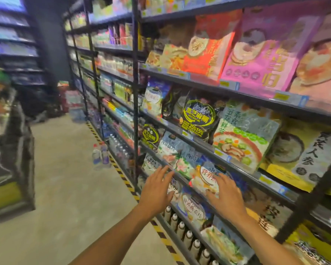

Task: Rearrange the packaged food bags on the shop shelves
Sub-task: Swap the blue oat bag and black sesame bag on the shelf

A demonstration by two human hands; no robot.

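Dark metal shelves (199,144) on my right hold rows of packaged food bags. My left hand (157,190) is open with spread fingers, just in front of a lower shelf edge and a pale bag (173,186). My right hand (226,196) is also open, its fingers lying flat against a blue and white bag with red lettering (206,175). Neither hand grips anything. Above them stand a black bag with yellow print (197,117), a grey-green soup bag (243,142) and pink bags (262,60) on the top shelf.
White-capped bottles (185,234) line the bottom shelf below my hands. Yellow and black hazard tape (122,175) runs along the shelf base. Water bottles (100,155) stand on the concrete floor in the aisle. A dark display unit (10,150) stands at the left.
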